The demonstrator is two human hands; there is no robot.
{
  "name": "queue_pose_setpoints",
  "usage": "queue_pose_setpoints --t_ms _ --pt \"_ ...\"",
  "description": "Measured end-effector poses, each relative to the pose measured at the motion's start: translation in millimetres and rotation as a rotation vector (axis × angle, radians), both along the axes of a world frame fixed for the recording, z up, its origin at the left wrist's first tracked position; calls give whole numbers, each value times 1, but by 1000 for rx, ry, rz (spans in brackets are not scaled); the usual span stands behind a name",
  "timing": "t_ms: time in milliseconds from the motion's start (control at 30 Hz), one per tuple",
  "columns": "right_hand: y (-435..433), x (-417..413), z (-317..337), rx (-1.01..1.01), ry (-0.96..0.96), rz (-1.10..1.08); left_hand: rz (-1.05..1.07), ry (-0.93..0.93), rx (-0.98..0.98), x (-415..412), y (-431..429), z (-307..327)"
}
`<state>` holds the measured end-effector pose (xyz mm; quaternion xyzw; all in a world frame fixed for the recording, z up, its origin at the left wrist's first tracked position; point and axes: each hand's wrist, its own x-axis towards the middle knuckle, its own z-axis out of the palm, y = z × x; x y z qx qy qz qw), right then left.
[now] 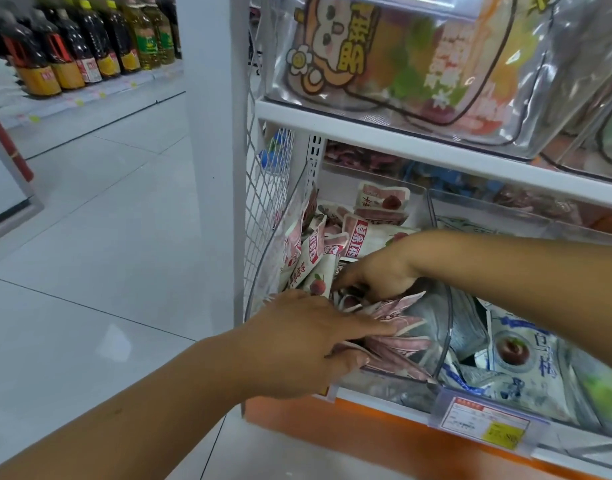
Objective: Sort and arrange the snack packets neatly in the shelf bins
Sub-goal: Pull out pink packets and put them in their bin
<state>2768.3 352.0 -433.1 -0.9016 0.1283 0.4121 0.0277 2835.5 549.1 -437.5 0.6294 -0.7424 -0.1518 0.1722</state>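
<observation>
Head view.

- Store aisle, white shelf unit on the right. The lower shelf carries clear plastic bins side by side.
- Left bin (273,265): holds pink-and-white snack packets (315,258) printed with a red fruit. Those along its left wall stand on edge and lean. More lie loose at the far end (380,199).
- Left hand (308,344): reaches in from the near left over the bin's front. Index finger lies straight across the top of a fanned bunch of pink packets (398,341), thumb curled underneath. The bunch is pinched between them, at the near right corner of the left bin.
- Right hand (377,271): comes in from the right, across the neighbouring bin. Its fingers (349,282) bend down into the packet tops just beyond the fanned bunch. The tips are blurred and buried, so it cannot be told whether they grip a packet.
- The two hands are near each other but apart.
- Right bin (477,209): holds blue-and-white packets (516,348), jumbled and partly under the right forearm.
- A price tag (484,422) is clipped to the shelf edge in front of the right bin, above an orange base strip (367,431).
- Upper shelf: large clear bags with cartoon print (401,53).
- A wire mesh panel (263,188) closes the unit's left side.
- Far left: bottles of oil (90,46) on another shelf, across a pale tiled floor (107,237).
</observation>
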Motion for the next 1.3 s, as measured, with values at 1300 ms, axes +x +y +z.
queue_pose_setpoints --t_ms 1300 --pt "9 -88 66 87 -1054 -519 115 333 78 0 -6 3"
